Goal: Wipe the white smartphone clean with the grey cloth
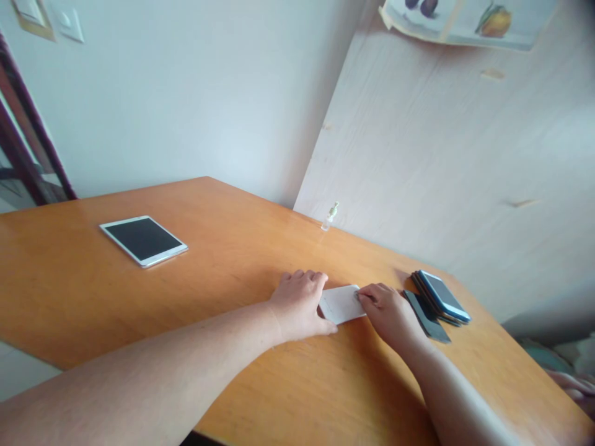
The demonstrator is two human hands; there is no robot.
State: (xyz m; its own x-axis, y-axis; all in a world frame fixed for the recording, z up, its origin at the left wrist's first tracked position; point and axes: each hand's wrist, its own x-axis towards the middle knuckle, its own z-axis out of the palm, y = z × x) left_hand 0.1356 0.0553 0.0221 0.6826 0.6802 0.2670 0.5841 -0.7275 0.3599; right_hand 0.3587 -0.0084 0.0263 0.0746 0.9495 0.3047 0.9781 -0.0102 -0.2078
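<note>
A white phone-shaped slab (341, 304) lies on the wooden table in front of me, its plain pale face up. My left hand (302, 305) grips its left end, with the thumb along the near edge and the fingers at the far edge. At the opposite end, my right hand (388, 313) is closed in a pinch over a small dark spot on the slab. Whatever those fingertips hold, if anything, is hidden. Just right of that hand lies a dark flat piece (426, 317), partly under a stack of phones (444, 296).
On the left of the wooden table (242, 248) lies a white-framed tablet (144, 239), dark screen up. A small clear bottle with a pale green top (330, 217) stands by the back edge. Behind rises a pale board (432, 142) with a fruit picture (469, 21).
</note>
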